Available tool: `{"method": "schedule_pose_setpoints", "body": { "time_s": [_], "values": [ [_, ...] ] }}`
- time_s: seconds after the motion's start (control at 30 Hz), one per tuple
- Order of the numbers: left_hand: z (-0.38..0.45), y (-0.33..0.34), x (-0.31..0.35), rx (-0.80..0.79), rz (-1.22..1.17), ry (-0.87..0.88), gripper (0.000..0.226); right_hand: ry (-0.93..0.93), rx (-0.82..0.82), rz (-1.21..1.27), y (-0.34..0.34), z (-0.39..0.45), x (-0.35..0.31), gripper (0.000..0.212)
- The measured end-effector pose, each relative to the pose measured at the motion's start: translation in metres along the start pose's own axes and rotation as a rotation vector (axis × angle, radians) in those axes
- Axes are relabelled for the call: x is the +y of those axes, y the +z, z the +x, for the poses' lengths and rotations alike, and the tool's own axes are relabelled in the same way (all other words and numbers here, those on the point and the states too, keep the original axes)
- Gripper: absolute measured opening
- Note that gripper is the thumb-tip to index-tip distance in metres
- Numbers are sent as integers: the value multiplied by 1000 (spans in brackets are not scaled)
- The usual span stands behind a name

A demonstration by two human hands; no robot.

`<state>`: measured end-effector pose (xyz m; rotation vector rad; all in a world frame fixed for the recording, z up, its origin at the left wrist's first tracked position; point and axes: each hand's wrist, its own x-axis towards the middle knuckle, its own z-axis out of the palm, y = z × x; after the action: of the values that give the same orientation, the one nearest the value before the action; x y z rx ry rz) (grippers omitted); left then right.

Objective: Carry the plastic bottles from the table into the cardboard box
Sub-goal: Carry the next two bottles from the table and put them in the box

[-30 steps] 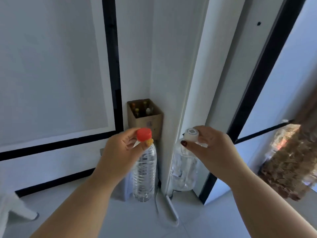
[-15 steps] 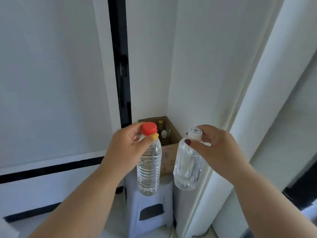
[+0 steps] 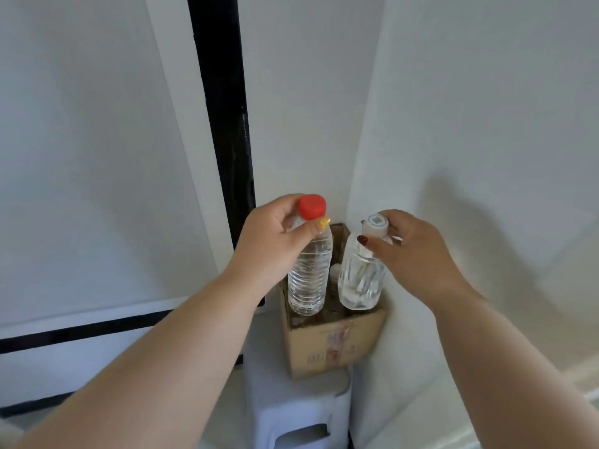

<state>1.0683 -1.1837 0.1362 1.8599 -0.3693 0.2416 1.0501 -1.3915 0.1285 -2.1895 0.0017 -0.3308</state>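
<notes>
Both bottles have been brought over the cardboard box [image 3: 337,345]: the red-capped bottle [image 3: 309,273] pinched by the left hand [image 3: 275,244], the white-capped bottle [image 3: 359,280] by the right hand [image 3: 418,251]. If released, either could be blocked by a bottle already inside at 12 o'clock and tip out.

Both arms reach forward, left hand [image 3: 274,238] and right hand [image 3: 418,251] fingers pinched closed.

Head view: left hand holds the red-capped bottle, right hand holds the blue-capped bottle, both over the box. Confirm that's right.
Not quite. In the head view the right hand holds a white-capped bottle, not a blue-capped one. The left hand does hold the red-capped bottle, and both hang over the cardboard box.
</notes>
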Motion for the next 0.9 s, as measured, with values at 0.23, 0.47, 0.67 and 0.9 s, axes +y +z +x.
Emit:
{"method": "schedule_pose_setpoints", "body": {
  "time_s": [0.23, 0.47, 0.67, 0.9],
  "values": [
    [34, 44, -82, -81, 76, -222, 25, 103, -211, -135, 46, 58, 82, 19],
    [42, 74, -157, -210, 249, -372, 23, 208, -401, -234, 96, 72, 148, 22],
    [46, 89, -188, -417, 562, -437, 25, 309, -519, -373, 120, 75, 182, 10],
    [42, 104, -205, -663, 861, -374, 18, 325, -634, -582, 141, 81, 209, 9]
  ]
}}
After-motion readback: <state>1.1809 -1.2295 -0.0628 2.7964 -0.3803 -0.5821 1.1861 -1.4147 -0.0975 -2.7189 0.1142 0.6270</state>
